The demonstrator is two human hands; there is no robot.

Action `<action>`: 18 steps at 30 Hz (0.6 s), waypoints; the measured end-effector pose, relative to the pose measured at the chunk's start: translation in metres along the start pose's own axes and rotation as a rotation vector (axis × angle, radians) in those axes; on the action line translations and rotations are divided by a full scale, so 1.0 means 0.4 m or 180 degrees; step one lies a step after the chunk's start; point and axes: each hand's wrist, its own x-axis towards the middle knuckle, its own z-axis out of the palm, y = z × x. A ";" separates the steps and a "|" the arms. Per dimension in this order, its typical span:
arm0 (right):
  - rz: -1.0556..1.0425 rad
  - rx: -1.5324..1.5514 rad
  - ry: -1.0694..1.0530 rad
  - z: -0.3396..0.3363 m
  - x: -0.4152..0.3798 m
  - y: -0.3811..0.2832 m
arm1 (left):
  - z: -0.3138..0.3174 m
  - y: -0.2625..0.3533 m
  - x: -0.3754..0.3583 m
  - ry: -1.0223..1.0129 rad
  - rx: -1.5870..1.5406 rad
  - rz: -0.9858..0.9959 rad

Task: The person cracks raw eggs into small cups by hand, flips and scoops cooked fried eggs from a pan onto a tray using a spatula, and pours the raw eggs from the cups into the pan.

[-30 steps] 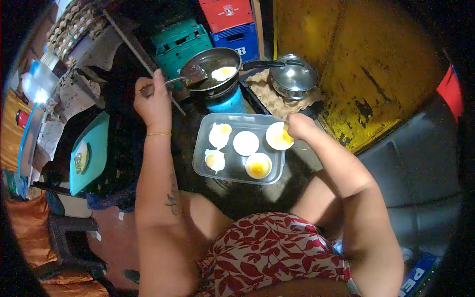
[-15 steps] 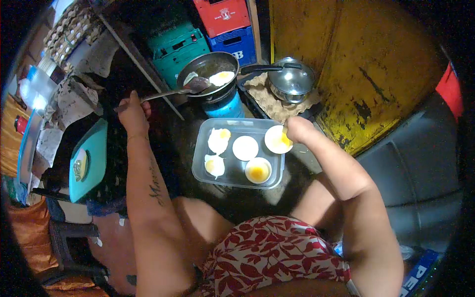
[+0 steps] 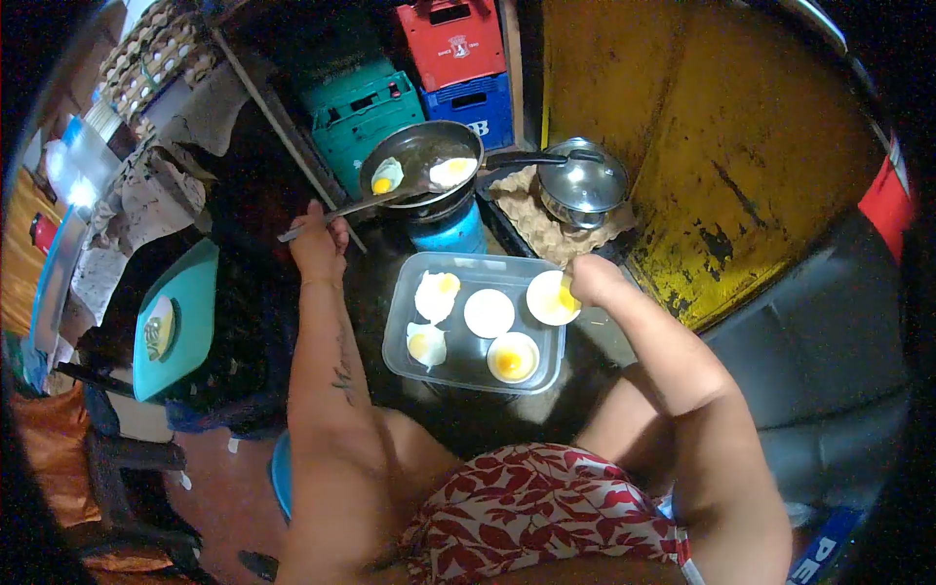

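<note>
My left hand (image 3: 320, 249) is closed around the handle of a metal spatula (image 3: 366, 204), whose far end lies at the near rim of a frying pan (image 3: 421, 200). Two eggs fry in oil there: a left egg (image 3: 386, 176) with a bright yolk and a whiter right egg (image 3: 453, 173). At the right edge of a clear plastic container (image 3: 400, 368), my right hand (image 3: 596, 282) grips a small white bowl (image 3: 546, 304) with yellow egg in it. The container also holds two cooked eggs (image 3: 437, 295), a white round piece (image 3: 488, 313) and another bowl (image 3: 513, 357) with a yolk.
The pan sits on a burner over a blue cylinder (image 3: 447, 230). To its right, a lidded pot (image 3: 583, 185) stands on cardboard. Green, red and blue crates (image 3: 453, 44) are stacked behind. On the left are a teal tray (image 3: 190, 317) and egg trays (image 3: 156, 58).
The spatula has drawn back from over the left egg to the pan's near rim, uncovering the yolk. My left hand has shifted right and down. My right hand keeps its grip beside the bowl.
</note>
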 end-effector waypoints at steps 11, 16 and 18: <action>0.0025 0.0110 0.0031 0.023 0.018 0.010 | 0.118 -0.014 -0.130 -0.0102 0.0017 0.0619; 0.0009 0.0078 0.0022 0.010 0.010 0.004 | 0.157 -0.018 -0.182 -0.0143 0.0119 0.0796; 0.0005 0.0107 0.0061 0.012 0.008 0.009 | 0.166 -0.020 -0.199 -0.0114 0.0104 0.0739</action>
